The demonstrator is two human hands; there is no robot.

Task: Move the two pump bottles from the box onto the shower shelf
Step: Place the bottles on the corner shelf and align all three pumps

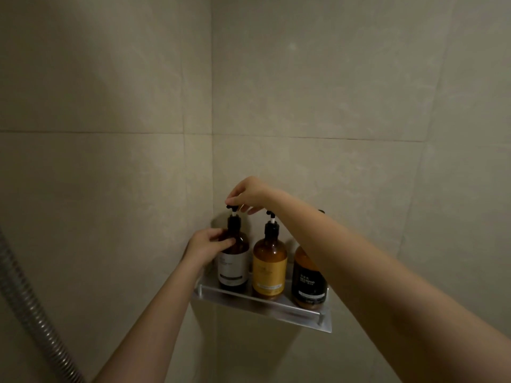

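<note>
Metal shelf: sitting in the tiled corner, its low front rail keeping three bottles from sliding off.
White-label bottle: standing upright at the shelf's left end, nearest the corner; dark glass, so its fill is not showing.
Yellow-label bottle: standing upright in the middle, just beside the first, amber liquid looking close to full.
Black-label bottle: standing at the right end, partly hidden behind the right forearm; which two came from the box I cannot tell.
Left hand: wrapping the shoulder of the white-label bottle, fingers curled and pressing on the glass, probably steadying it against twisting.
Right hand: reaching across from above, thumb and forefinger pinching the pump head of that same bottle, the other fingers hanging loose.
Likely purpose: turning the nozzle to face outward while the body is being braced.
Box: not showing anywhere.
Shower hose: hanging at the far left, well apart from the shelf.
Task progress: looking nearly finished, with only this tidying going on.
</note>
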